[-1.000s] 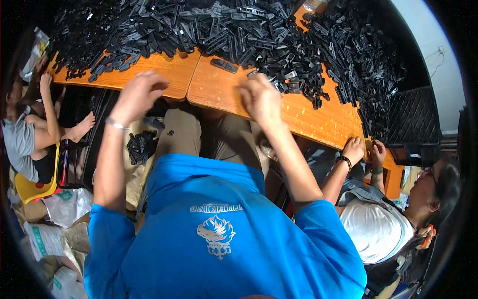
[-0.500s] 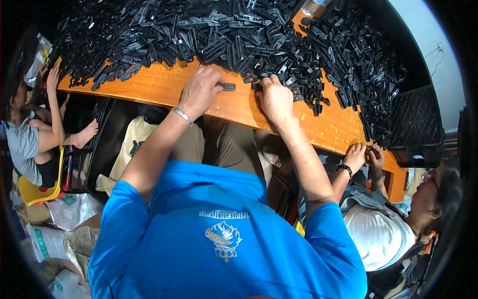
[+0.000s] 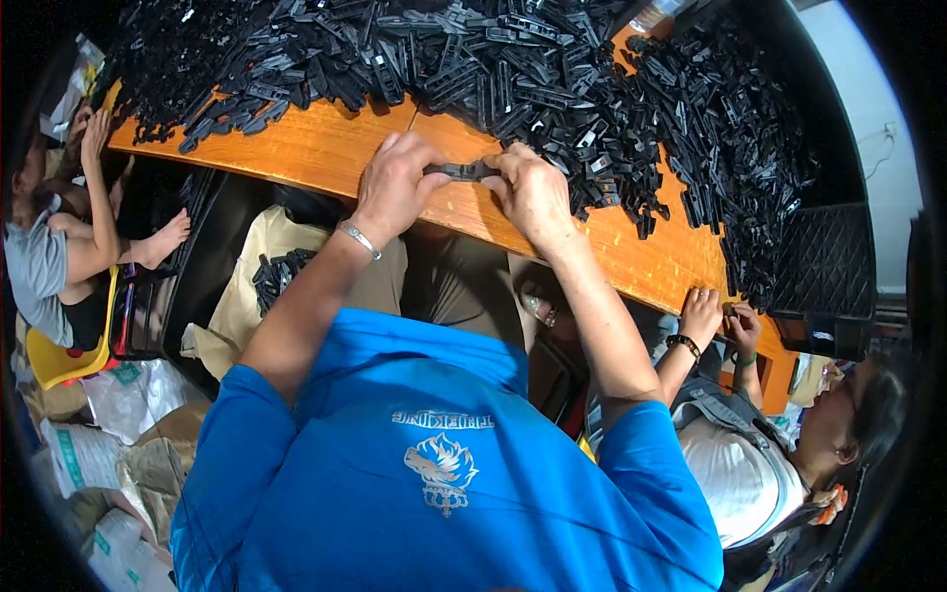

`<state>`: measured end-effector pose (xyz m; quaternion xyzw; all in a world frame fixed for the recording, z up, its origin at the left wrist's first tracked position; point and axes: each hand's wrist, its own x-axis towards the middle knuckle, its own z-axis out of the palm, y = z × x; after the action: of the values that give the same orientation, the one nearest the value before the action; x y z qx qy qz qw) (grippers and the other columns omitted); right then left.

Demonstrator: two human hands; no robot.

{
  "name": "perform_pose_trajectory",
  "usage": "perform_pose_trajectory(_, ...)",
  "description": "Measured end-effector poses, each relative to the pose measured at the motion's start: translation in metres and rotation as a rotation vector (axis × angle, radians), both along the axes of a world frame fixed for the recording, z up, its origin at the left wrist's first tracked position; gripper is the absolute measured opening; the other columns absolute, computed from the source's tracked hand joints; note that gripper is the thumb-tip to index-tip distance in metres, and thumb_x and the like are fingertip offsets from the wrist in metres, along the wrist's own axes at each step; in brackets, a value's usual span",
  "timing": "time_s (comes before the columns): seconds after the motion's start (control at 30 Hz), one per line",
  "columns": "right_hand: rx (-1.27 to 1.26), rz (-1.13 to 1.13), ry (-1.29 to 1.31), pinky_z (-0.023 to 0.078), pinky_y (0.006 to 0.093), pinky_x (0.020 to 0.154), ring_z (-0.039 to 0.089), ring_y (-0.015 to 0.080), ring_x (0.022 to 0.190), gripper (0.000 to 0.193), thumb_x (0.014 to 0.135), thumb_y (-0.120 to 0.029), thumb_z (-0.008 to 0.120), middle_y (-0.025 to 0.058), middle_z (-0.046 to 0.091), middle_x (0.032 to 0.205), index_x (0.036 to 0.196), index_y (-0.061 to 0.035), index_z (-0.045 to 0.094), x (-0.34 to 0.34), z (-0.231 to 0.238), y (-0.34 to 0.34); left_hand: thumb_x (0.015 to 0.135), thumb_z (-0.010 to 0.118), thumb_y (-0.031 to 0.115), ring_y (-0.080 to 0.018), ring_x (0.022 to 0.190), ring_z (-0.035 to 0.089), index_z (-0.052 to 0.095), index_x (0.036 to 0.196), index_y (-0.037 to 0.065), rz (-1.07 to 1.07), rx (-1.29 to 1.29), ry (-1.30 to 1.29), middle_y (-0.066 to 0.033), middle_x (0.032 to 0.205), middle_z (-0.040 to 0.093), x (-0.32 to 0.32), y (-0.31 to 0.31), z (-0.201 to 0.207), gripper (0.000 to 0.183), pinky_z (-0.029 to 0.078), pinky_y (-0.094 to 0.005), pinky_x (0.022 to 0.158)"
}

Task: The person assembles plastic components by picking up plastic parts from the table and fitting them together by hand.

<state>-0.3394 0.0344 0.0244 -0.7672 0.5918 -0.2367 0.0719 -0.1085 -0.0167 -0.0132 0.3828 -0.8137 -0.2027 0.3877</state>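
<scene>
Between my hands, just above the wooden table, is a slim black plastic piece. My left hand pinches its left end between thumb and fingers. The fingers of my right hand are closed at its right end. Whether the right fingers hold a separate small black part pressed against it, I cannot tell, since they cover that end. Just beyond my hands lies a large heap of similar black plastic pieces, with smaller black clips in front of it on the right.
The orange wooden table has its near edge under my wrists. An open paper-lined bag with black pieces sits below, left of my lap. A co-worker's hands work at the right edge; another person sits far left. A black crate stands right.
My right hand has moved left from the clips at the heap's edge and now meets the piece in my left hand. The view has shifted slightly, showing more of the bag.
</scene>
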Motion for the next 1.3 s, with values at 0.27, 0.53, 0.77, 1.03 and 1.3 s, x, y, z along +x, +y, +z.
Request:
perform_pose_trajectory(0.27, 0.016, 0.057, 0.043, 0.060, 0.0438, 0.074, 0.074, 0.0366, 0.088, 0.028, 0.083, -0.007, 0.085, 0.0121, 0.075, 0.100, 0.110, -0.0061, 0.080, -0.003, 0.010, -0.007, 0.079, 0.088, 0.007, -0.0344, 0.102, 0.062, 0.074, 0.096, 0.007, 0.002, 0.028, -0.007, -0.0090, 0.099, 0.064, -0.001, -0.001, 0.002, 0.021, 0.052, -0.0461, 0.087)
perform_pose_trajectory(0.53, -0.173, 0.189, 0.089, 0.059, 0.0440, 0.064, 0.074, 0.0331, 0.076, 0.013, 0.082, -0.011, 0.078, 0.0101, 0.070, 0.091, 0.095, -0.0083, 0.078, 0.033, -0.015, -0.028, 0.082, 0.085, 0.007, -0.0362, 0.100, 0.063, 0.075, 0.098, 0.004, 0.019, 0.012, -0.089, -0.0127, 0.097, 0.064, 0.020, -0.004, 0.009, 0.020, 0.052, -0.0461, 0.086)
perform_pose_trajectory(0.77, -0.075, 0.120, -0.142, 0.061, 0.0439, 0.078, 0.075, 0.0326, 0.093, 0.015, 0.088, -0.015, 0.081, 0.0088, 0.076, 0.102, 0.103, -0.0098, 0.081, 0.027, -0.004, 0.015, 0.085, 0.080, 0.001, -0.0346, 0.107, 0.073, 0.078, 0.116, 0.002, 0.018, 0.381, -0.619, -0.0155, 0.107, 0.076, 0.148, -0.005, 0.093, 0.032, 0.057, -0.0423, 0.094)
perform_pose_trajectory(1.03, -0.103, -0.214, 0.240, 0.061, 0.0446, 0.078, 0.073, 0.0329, 0.094, 0.020, 0.087, -0.008, 0.071, 0.0132, 0.069, 0.102, 0.106, -0.0093, 0.075, -0.026, -0.006, 0.011, 0.085, 0.085, 0.017, -0.0322, 0.106, 0.065, 0.074, 0.122, 0.008, 0.026, -0.226, -0.233, -0.0103, 0.106, 0.067, -0.065, -0.010, 0.068, 0.039, 0.055, -0.0447, 0.092)
perform_pose_trajectory(1.3, -0.094, -0.102, 0.187, 0.060, 0.0502, 0.064, 0.072, 0.0405, 0.077, 0.015, 0.092, -0.014, 0.077, 0.0176, 0.066, 0.099, 0.106, -0.0117, 0.075, -0.032, -0.007, 0.013, 0.082, 0.078, 0.013, -0.0296, 0.101, 0.067, 0.070, 0.096, 0.009, 0.087, -0.345, -0.439, -0.0083, 0.101, 0.066, -0.115, -0.037, 0.043, 0.017, 0.052, -0.0454, 0.082)
